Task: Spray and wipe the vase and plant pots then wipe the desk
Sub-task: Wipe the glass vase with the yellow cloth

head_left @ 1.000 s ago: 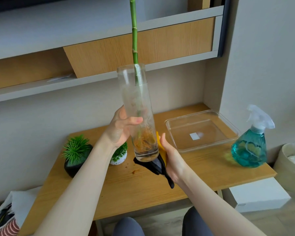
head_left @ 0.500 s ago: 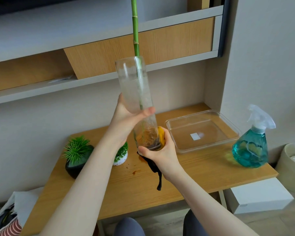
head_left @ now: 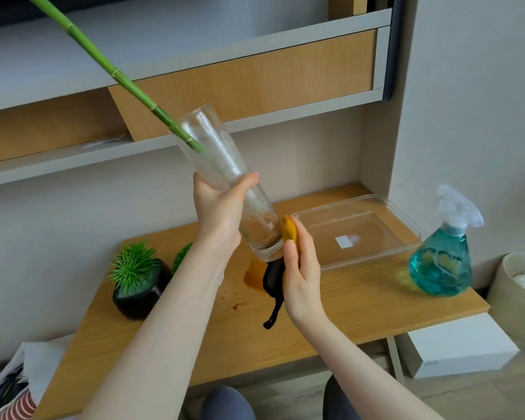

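left grip (head_left: 222,207) around tilted vase (head_left: 225,183), right grip (head_left: 300,268) pinching cloth (head_left: 288,231)

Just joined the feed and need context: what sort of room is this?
Probably a home study or bedroom corner: a wooden desk under wall shelves, small potted plants, and a storage basket on the floor.

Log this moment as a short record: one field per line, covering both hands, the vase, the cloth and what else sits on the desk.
left hand: grips the vase mid-body
vase: glass, tilted, bamboo stem inside
right hand: presses cloth to the vase base
cloth: yellow and black, tail dangling
desk: holds spray bottle, clear tray, black plant pot
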